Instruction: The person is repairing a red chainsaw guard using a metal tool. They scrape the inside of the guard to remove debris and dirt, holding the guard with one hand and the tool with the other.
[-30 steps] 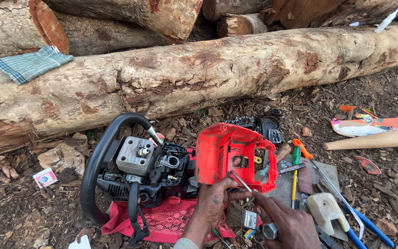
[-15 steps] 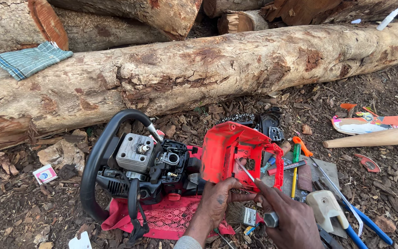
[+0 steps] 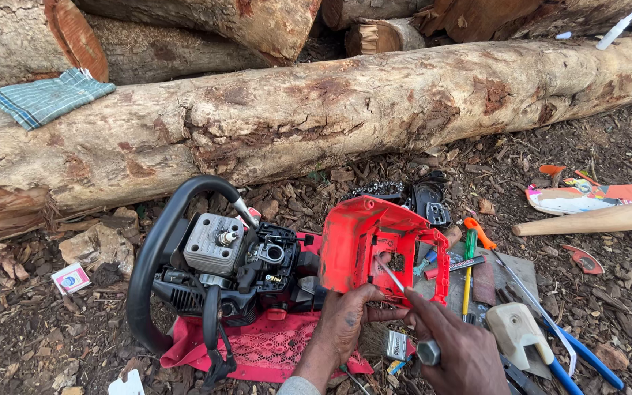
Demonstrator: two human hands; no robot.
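A stripped chainsaw engine (image 3: 235, 267) with a black loop handle lies on a red lace cloth (image 3: 265, 347) on the ground. My left hand (image 3: 345, 322) grips the lower edge of its red plastic cover (image 3: 378, 245), which stands tilted beside the engine. My right hand (image 3: 459, 351) holds a thin metal tool (image 3: 404, 292) whose shaft pokes up into the cover's opening.
A long log (image 3: 330, 117) crosses behind, with a folded checked cloth (image 3: 49, 95) on it. Screwdrivers (image 3: 469, 271), a saw chain (image 3: 382, 190), a black part (image 3: 429, 205), a beige cover (image 3: 517, 333), blue-handled pliers (image 3: 579, 358) and a wooden handle (image 3: 594, 218) lie to the right.
The red cover has tipped slightly and my left hand has shifted along its lower edge. My right hand has brought the tool's shaft further into the cover.
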